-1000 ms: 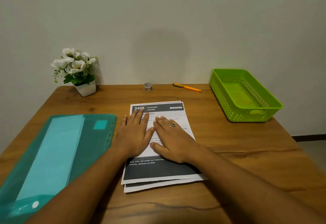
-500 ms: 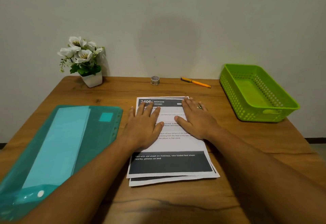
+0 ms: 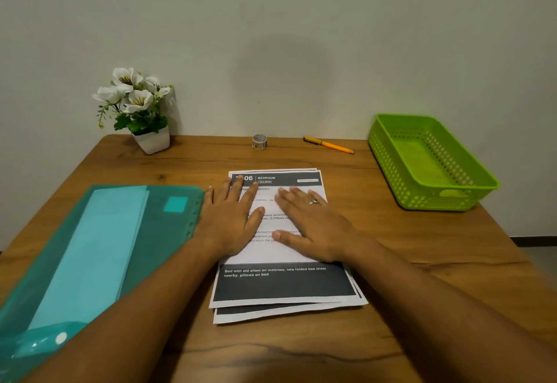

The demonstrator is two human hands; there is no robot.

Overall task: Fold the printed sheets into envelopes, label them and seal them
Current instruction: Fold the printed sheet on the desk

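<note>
Potted white flowers (image 3: 135,105) on the wooden table's (image 3: 437,232) far-left corner — beside the wall (image 3: 271,36).

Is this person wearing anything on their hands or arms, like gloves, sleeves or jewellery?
No gloves, and no sleeves in view: the left forearm and right forearm are bare to the picture's edge. The right hand wears one ring, a thin band with a small dark stone. The left hand shows no ring; neither wrist shows a watch or bracelet.

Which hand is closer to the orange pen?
The right hand. It lies flat on the sheets, in front of the pen; the left hand lies on them too, farther left, beside the green folder.
</note>
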